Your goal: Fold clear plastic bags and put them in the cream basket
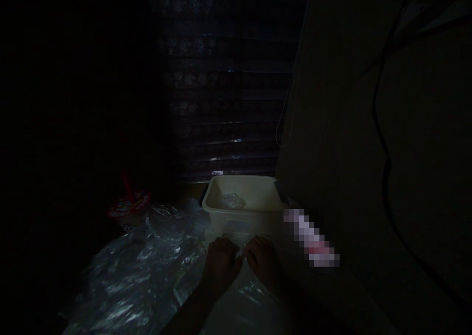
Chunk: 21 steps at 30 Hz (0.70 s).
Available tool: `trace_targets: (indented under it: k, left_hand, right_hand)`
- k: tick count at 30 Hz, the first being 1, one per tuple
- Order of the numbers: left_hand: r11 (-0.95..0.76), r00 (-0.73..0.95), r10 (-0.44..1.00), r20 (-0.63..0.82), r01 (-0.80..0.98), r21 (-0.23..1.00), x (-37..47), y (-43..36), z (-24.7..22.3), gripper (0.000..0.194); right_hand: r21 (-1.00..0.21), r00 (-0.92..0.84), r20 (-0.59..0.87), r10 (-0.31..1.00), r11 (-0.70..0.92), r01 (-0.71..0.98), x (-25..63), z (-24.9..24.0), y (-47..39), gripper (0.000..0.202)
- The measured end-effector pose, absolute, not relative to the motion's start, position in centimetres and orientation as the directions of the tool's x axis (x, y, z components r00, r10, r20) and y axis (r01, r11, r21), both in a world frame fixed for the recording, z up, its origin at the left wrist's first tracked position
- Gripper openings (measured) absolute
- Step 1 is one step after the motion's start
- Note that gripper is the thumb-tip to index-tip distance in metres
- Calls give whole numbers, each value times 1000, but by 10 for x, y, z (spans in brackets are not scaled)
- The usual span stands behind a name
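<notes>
In dim light my left hand (222, 260) and my right hand (262, 257) are close together in front of a cream plastic bin (230, 219). The fingers of both hands are curled and closed on a clear plastic bag (252, 289), which spreads over the pale surface below them. Between the fingertips a small bunched piece of the plastic shows. Inside the bin lies some crumpled clear plastic (232, 200). To the left of my left hand, a large heap of clear plastic bags (129, 281) glints.
A cup with a red patterned lid (131, 204) and a red straw stands at the left behind the heap. Dark blinds (228, 89) hang behind the bin. A blurred-out pale item (311, 236) lies at the right, and a black cable (385, 177) runs down the wall.
</notes>
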<state>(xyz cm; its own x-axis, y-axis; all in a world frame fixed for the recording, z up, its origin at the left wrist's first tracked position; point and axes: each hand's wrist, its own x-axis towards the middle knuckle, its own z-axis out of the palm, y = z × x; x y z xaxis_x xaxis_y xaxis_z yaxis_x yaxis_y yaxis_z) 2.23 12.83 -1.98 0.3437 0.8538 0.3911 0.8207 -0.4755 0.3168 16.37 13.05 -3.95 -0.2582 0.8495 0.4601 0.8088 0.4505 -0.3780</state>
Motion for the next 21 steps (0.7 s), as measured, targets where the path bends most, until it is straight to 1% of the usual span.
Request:
trace_targets:
  k: [3,9,17,20,21]
  left_hand:
    - [-502,353,844,403,782,368,21,130,-20,15]
    - [-541,358,830,427,700,466,18,136,-20,17]
    - [-578,343,810,476,602,551,17,140,-26,13]
    - [-585,331,805,493,585,563,17,141,-27,12]
    - [-586,327,804,497,581,566,17,141,-27,12]
  right_hand:
    - [-445,-237,487,840,473,760,165,-42,132,11]
    - [-565,-208,483,851,484,669,168,-46,136,12]
    - [-621,-189,466,865,471,627,166,-41,131,10]
    - [-668,-170,454,875,460,584,166,-44,132,8]
    - [-684,-151,465,872,462,564,166,-46,133,11]
